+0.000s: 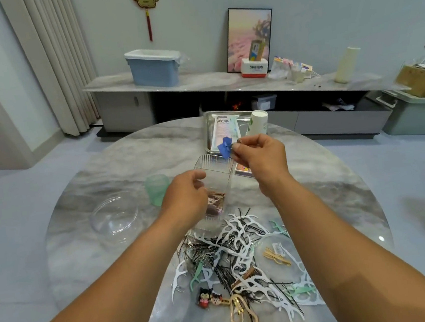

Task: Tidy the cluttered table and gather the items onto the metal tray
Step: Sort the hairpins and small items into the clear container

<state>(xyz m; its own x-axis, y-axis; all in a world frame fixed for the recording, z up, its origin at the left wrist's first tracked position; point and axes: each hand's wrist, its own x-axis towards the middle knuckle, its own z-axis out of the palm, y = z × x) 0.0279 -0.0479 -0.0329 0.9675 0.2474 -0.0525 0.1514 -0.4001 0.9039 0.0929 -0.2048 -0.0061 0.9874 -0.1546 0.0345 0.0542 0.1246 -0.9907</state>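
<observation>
Right now your left hand [187, 192] is curled around a clear ribbed box [215, 184], holding it up above the round marble table [92, 199]. Some brown things lie at the bottom of that box. Your right hand [260, 155] pinches a small blue bow clip [225, 146] between thumb and fingers, just over the open top of the box.

Behind your hands, at the far edge of the table, sits the metal tray [208, 116]. A flat white packet [225, 130] lies in it, and a white tube [258, 123] stands at its right side. A small pink card [242, 169] lies on the table just under your right hand.

Close to you is a big messy pile of white floss picks [240, 239] mixed with black hairpins [202, 248]. Two little cartoon doll clips [208, 296] and a beige hair clip [242, 317] lie at the near edge. A clear round lid [116, 219] and a green cup [156, 189] sit to the left of your left hand.
</observation>
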